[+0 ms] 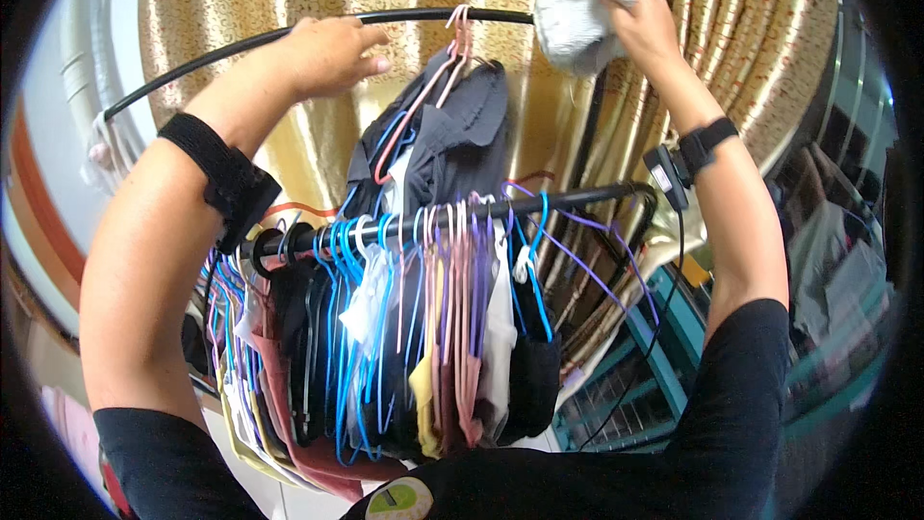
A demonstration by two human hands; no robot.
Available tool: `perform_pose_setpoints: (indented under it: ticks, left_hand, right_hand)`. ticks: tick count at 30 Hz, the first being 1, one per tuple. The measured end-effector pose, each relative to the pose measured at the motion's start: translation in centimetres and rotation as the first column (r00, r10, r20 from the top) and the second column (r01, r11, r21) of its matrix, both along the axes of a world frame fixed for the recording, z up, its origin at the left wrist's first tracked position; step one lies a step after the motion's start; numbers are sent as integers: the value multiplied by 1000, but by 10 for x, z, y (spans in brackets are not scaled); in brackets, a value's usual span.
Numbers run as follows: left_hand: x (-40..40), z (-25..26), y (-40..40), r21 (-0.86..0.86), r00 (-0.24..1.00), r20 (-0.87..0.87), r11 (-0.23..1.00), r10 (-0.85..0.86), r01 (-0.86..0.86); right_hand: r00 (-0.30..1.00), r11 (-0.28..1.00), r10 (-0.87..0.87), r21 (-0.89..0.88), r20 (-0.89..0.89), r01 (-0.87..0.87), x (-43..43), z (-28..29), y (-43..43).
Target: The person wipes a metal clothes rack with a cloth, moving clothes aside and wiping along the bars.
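Observation:
My right hand (642,18) grips a bunched white-grey cloth (581,11) against the right end of the upper black clothes rod (433,14). My left hand (336,54) is at the same rod, fingers apart and holding nothing; whether it touches the rod is hard to tell. Between my hands, pink hangers (420,112) hook over the rod and carry a dark grey garment (473,123). Lower and closer to me runs a second black rod (577,197), crowded with blue, pink and purple hangers and clothes.
A gold patterned curtain (303,137) hangs behind the rods. Purple hangers (588,271) stick out at the lower rod's right end. A teal metal frame (657,347) stands at right. A black cable (675,282) dangles from a device on my right wrist.

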State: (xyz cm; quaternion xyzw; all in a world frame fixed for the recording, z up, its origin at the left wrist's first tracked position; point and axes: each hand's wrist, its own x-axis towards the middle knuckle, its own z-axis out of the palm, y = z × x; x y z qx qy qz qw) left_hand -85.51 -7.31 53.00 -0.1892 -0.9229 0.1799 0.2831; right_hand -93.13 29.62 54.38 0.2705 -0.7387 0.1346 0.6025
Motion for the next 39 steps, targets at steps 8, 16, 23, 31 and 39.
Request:
perform_pose_setpoints:
  ticks: [8,16,23,31,39]
  left_hand:
    - [-50,-32,40,-70,986,-163,997,23,-35]
    - [-77,-52,52,-78,966,-253,996,-53,34]
    - [-104,-35,25,-22,908,-399,989,128,-149]
    - [-139,-28,-24,293,888,-334,930,317,-222]
    - [-141,-34,-15,234,848,-403,934,345,-269]
  right_hand:
    - [945,936,-153,349,288,45,-123,-18,-97]
    - [921,927,-245,352,304,130,-146,-16,-47]
    - [886,889,-409,313,218,333,-162,-19,-15]
    - [988,966,-127,236,93,102,-156,-35,-62]
    - [981,977,-185,98,-48,189,-147,-35,6]
